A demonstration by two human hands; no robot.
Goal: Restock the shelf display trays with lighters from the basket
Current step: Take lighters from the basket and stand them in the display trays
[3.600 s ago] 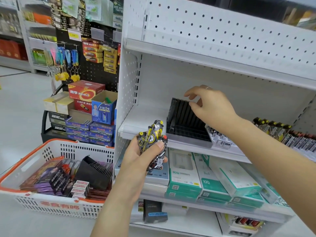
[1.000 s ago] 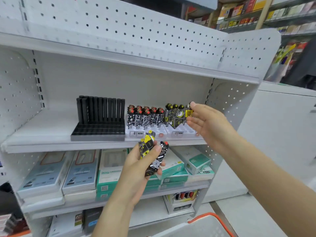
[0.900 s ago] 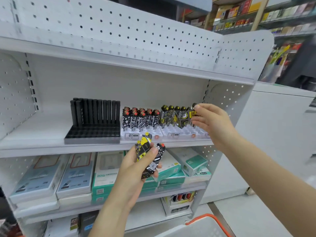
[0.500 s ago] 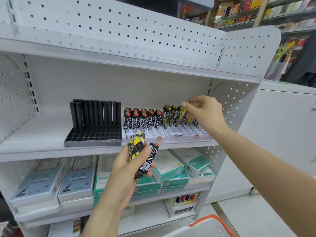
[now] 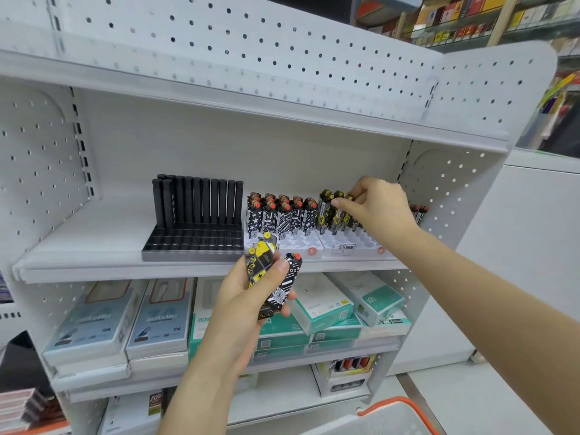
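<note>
My left hand (image 5: 248, 296) grips a bunch of patterned lighters (image 5: 271, 274), yellow-black and black-white, in front of the middle shelf edge. My right hand (image 5: 376, 208) reaches over the white display tray (image 5: 351, 243) and pinches the top of a yellow-black lighter (image 5: 346, 199) standing in the tray's back row. Left of it a second white tray (image 5: 301, 246) holds a back row of black-white lighters with red caps (image 5: 279, 215). A black tray (image 5: 194, 243) with tall black lighters along its back stands further left.
The white basket with an orange rim (image 5: 395, 409) shows at the bottom right. Boxed cables and green boxes (image 5: 314, 312) fill the shelf below. A white perforated side panel (image 5: 445, 189) closes the shelf on the right. Stacked packs (image 5: 22, 409) lie at the bottom left.
My right hand has gone from an open reach to pinching a lighter in the right tray's back row. My left hand with its bunch has stayed roughly in place.
</note>
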